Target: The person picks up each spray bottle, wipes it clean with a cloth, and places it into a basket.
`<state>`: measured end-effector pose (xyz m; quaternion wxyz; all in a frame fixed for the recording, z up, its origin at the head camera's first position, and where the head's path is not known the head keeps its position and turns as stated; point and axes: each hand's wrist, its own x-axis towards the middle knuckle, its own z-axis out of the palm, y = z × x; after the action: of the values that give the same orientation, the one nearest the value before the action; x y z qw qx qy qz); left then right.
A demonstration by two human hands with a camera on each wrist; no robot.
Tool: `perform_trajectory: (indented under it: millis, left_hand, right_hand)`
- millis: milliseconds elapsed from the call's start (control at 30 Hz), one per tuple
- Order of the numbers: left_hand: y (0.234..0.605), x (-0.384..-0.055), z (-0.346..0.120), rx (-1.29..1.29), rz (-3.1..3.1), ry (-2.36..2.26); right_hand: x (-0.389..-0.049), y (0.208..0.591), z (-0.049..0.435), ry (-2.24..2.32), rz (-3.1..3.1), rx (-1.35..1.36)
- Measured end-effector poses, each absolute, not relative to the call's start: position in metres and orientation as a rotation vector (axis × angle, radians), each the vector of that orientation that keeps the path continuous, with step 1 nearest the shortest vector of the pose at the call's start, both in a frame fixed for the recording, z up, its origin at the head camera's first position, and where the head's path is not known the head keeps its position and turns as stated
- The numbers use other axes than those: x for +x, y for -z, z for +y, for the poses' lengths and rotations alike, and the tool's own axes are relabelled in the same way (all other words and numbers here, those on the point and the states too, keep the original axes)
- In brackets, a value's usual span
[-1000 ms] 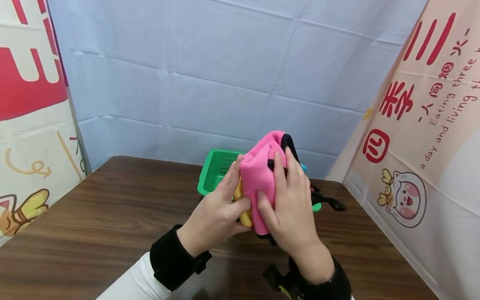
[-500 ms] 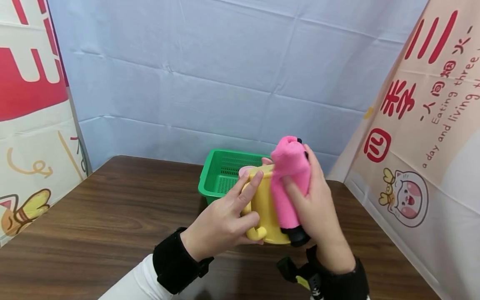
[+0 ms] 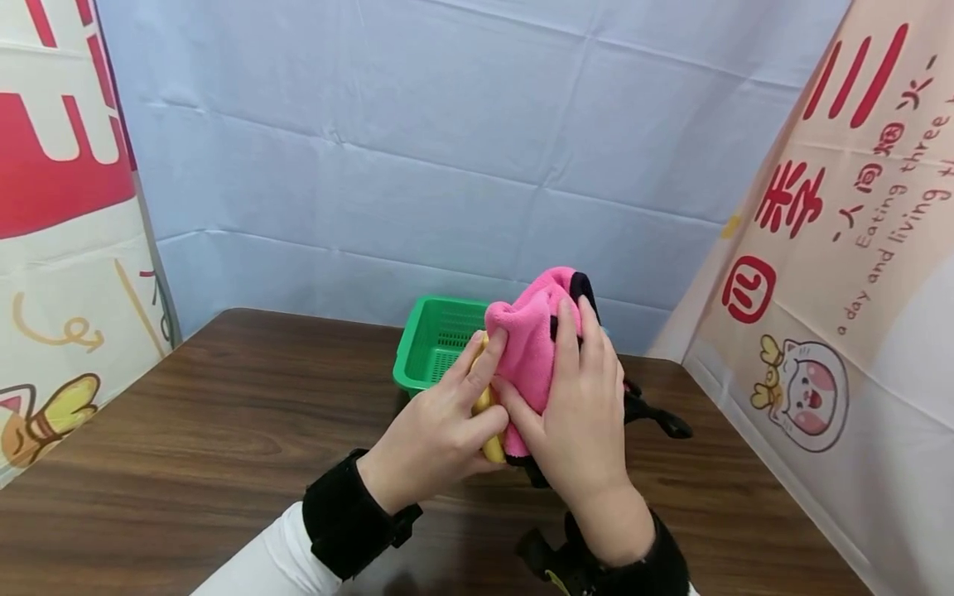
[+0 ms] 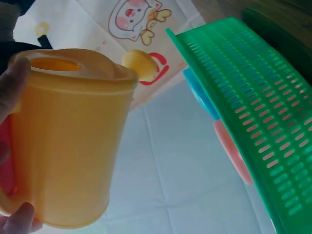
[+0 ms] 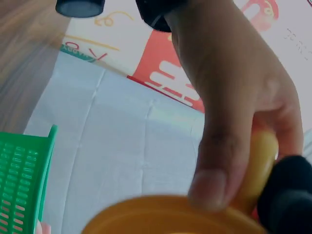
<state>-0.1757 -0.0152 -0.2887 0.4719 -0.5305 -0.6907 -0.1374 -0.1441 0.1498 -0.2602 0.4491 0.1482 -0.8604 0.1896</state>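
A yellow plastic watering can fills the left of the left wrist view, with an opening in its top and a round spout end beyond the rim. My left hand holds it by the handle side. In the right wrist view the left thumb lies at the can's rim. My right hand grips a pink cloth with black edging and presses it over the can, spread fingers on top. Cloth and fingers hide most of the can in the head view.
Just behind the hands, a green slotted basket stands on the wooden table. Blue and pink items show beside its rim. A dark strap-like piece sticks out right of the right hand. Light cloth sheets surround the table.
The right hand swung out to the right with the cloth, baring the can's yellow side, then came back left over it. The left hand has kept its hold, and the can has turned.
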Motion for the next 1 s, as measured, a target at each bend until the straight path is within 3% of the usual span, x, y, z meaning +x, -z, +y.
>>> perform_trajectory:
  millis: [167, 367, 467, 700, 1000]
  left_hand:
    - [0.289, -0.172, -0.014, -1.296, -1.674, 0.297]
    - [0.288, -0.164, -0.009, -1.311, -1.641, 0.284]
    - [0.287, -0.163, -0.01, -1.309, -1.65, 0.296]
    - [0.285, -0.168, -0.014, -1.31, -1.685, 0.311]
    - [0.28, -0.16, -0.014, -1.399, -1.615, 0.255]
  right_hand:
    - [-0.152, 0.257, 0.163, -0.814, -2.284, 0.409]
    - [-0.171, 0.256, 0.188, -1.499, -2.418, 0.682]
    - [-0.167, 0.254, 0.187, -1.442, -2.41, 0.731]
    - [-0.149, 0.254, 0.166, -0.802, -2.435, 0.63]
    - [-0.168, 0.252, 0.191, -1.711, -2.352, 0.934]
